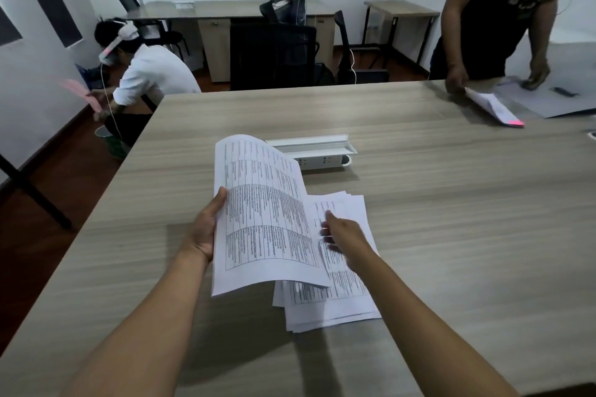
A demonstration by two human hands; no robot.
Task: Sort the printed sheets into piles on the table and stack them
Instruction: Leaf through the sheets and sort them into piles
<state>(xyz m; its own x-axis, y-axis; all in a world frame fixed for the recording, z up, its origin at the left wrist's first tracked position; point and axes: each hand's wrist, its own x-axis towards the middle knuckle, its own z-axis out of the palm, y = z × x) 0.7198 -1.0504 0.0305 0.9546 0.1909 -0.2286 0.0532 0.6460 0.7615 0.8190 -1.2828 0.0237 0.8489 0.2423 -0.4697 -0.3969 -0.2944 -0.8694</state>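
Your left hand (206, 229) pinches a raised printed sheet (261, 213); your right hand (342, 232) rests loosely spread on the pile (351, 300) on the surface (451, 203).

Both bare forearms reach forward from the bottom edge, converging slightly. The left hand (206, 229) is turned palm inward, thumb on top and pointing forward, fingers curled underneath in a grip at its edge. The right hand (342, 230) is held palm down, fingers loosely extended toward the left, blurred; whether they touch anything is unclear.
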